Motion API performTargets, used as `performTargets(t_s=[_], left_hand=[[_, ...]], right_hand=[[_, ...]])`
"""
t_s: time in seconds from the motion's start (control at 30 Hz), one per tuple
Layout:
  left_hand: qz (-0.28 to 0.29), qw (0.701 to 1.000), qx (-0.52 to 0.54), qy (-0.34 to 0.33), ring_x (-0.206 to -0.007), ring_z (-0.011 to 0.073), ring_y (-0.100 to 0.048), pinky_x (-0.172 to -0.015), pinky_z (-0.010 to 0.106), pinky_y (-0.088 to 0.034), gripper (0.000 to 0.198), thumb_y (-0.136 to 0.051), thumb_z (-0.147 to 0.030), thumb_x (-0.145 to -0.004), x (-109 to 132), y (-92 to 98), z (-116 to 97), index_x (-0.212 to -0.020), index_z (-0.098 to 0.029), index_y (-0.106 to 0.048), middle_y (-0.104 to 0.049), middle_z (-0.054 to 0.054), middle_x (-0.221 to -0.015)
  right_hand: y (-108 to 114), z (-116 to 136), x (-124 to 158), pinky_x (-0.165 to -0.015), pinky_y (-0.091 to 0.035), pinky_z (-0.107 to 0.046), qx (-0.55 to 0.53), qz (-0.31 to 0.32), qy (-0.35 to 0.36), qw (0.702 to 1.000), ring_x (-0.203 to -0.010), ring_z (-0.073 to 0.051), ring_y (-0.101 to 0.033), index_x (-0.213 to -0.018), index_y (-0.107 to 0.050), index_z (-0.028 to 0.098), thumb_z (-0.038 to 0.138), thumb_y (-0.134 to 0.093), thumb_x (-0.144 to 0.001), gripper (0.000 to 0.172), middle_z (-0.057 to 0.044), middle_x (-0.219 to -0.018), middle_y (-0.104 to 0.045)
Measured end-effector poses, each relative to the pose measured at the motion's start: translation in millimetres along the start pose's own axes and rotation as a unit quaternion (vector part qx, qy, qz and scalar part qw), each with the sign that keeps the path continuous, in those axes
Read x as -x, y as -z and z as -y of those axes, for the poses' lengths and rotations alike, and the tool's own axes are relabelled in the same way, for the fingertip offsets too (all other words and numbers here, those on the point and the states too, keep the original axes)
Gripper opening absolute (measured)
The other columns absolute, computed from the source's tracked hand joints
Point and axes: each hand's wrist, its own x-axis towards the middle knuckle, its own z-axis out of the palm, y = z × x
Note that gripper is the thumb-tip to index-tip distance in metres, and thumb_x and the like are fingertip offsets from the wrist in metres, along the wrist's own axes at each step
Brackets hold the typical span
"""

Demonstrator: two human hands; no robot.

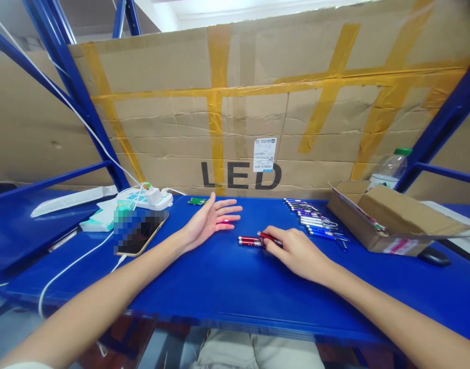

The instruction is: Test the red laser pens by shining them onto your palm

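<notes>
My left hand (208, 221) is held palm toward the right, fingers spread, with nothing in it. A red spot of light falls on its lower fingers. My right hand (298, 253) is closed around a small red metal laser pointer (268, 237), whose front end points left toward that palm. Just beneath it on the blue table (219, 287), more red laser pointers (249, 241) lie side by side, partly covered by the right hand. Green pointers (197, 201) lie behind the left hand.
Purple, silver and blue pointers (315, 221) with clips lie in a row to the right. Beyond them stand an open cardboard box (404, 223) and a bottle (390, 166). On the left are a phone (144, 233), a white power strip (158, 201) and cables. Cardboard (161, 128) walls the back.
</notes>
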Motion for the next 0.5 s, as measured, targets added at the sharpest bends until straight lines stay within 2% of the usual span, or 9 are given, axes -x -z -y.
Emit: performTargets(t_s=[0.1, 0.17, 0.3, 0.4, 0.5], left_hand=[[-0.002, 1.000, -0.005, -0.002, -0.132, 0.0339, -0.066, -0.098, 0.041, -0.058, 0.072, -0.032, -0.069, -0.110, 0.6, -0.9, -0.3, -0.146, -0.016, -0.065, -0.061, 0.021, -0.156], [0.000, 1.000, -0.006, -0.003, -0.133, 0.0340, -0.066, -0.099, 0.041, -0.057, 0.072, -0.032, -0.070, -0.110, 0.5, -0.7, -0.2, -0.145, -0.016, -0.065, -0.061, 0.020, -0.156], [0.004, 1.000, -0.003, -0.002, -0.134, 0.0345, -0.065, -0.099, 0.042, -0.058, 0.072, -0.034, -0.070, -0.110, -0.3, 0.9, 0.2, -0.145, -0.016, -0.065, -0.059, 0.021, -0.158], [0.002, 1.000, -0.005, 0.000, -0.137, 0.0354, -0.063, -0.101, 0.043, -0.057, 0.073, -0.033, -0.072, -0.109, -0.8, 1.5, 0.3, -0.145, -0.017, -0.066, -0.060, 0.020, -0.157], [-0.002, 1.000, -0.006, 0.001, -0.138, 0.0358, -0.062, -0.101, 0.043, -0.056, 0.073, -0.032, -0.072, -0.109, -0.8, 0.8, 0.0, -0.145, -0.017, -0.065, -0.060, 0.020, -0.157]], right_hand=[[0.1, -4.1, -2.3, -0.063, -0.036, -0.031, 0.003, -0.028, -0.035, 0.999, -0.068, -0.023, -0.068, -0.099, -0.068, 0.024, 0.041, -0.043, -0.107, 0.032, -0.006, -0.085, -0.079], [0.8, -4.3, -2.2, -0.063, -0.037, -0.031, 0.000, -0.033, -0.035, 0.999, -0.067, -0.023, -0.068, -0.099, -0.068, 0.024, 0.040, -0.043, -0.107, 0.031, -0.006, -0.084, -0.079], [2.3, 2.2, 2.0, -0.061, -0.036, -0.030, -0.014, 0.009, 0.021, 1.000, -0.062, -0.021, -0.064, -0.105, -0.071, 0.024, 0.040, -0.044, -0.108, 0.032, -0.003, -0.077, -0.075], [2.1, 7.8, 5.3, -0.065, -0.038, -0.029, -0.033, 0.060, 0.085, 0.994, -0.068, -0.019, -0.065, -0.109, -0.073, 0.024, 0.036, -0.046, -0.109, 0.029, -0.003, -0.085, -0.077], [1.2, 8.1, 4.9, -0.066, -0.037, -0.029, -0.031, 0.067, 0.090, 0.993, -0.070, -0.019, -0.066, -0.109, -0.072, 0.023, 0.034, -0.046, -0.109, 0.028, -0.004, -0.087, -0.077]])
